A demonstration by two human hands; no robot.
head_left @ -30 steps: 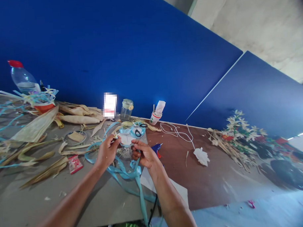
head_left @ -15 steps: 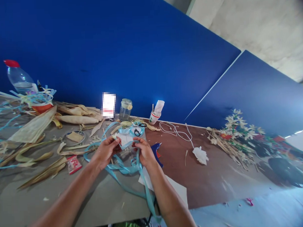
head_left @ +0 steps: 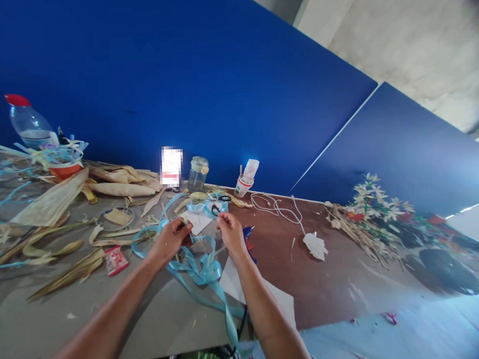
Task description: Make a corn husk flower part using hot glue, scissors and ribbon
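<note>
My left hand point(head_left: 170, 239) is closed in a pinch on a small pale husk piece with light blue ribbon point(head_left: 203, 272) trailing from it. My right hand point(head_left: 230, 233) is raised a little to the right, its fingertips pinched together on a thin strand I can barely see. The ribbon loops in a tangle on the grey table point(head_left: 40, 317) below both hands and hangs over the near edge. A white paper piece point(head_left: 197, 221) lies just beyond my fingers. A blue glue gun point(head_left: 248, 237) lies behind my right hand.
Dried corn husks point(head_left: 51, 202) cover the left of the table. A red-capped plastic bottle point(head_left: 27, 124), a glass jar point(head_left: 198, 173), a paper cup point(head_left: 243, 185), scissors point(head_left: 219, 205), a white cord point(head_left: 278, 209), a white husk flower point(head_left: 315, 245) and a flower bunch point(head_left: 374, 216) stand near the blue wall.
My right hand has lifted from near the ribbon tangle and moved up and away from my left hand. The left hand has stayed about where it was.
</note>
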